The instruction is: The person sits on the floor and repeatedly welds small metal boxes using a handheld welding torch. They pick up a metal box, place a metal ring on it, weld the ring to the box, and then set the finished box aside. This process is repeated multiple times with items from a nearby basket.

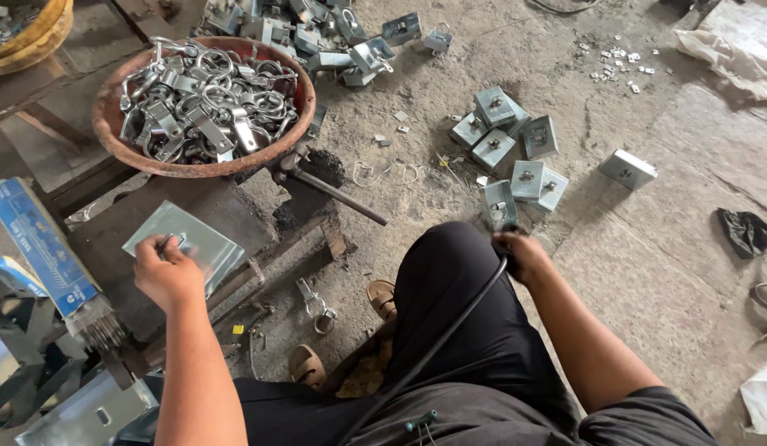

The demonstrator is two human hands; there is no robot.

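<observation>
So I'm looking down from the head cam here. My left hand (167, 272) is pinching a small metal piece against the flat galvanized plate (189, 239) lying on the dark workbench (235, 206); can't quite tell what that little piece is. My right hand (524, 256) is closed around a black tool handle with a black cable (433, 347) trailing back across my lap, down by my knee.

Containers: the rusty red bowl (111, 132) just above the plate is heaped with shiny ring clamps and brackets (206, 103). A yellow tub (45, 33) sits at the top left corner, contents mostly cut off. Out on the concrete floor (648, 248) there's a cluster of square steel boxes (515, 149), with another pile (334, 33) behind the bowl.
</observation>
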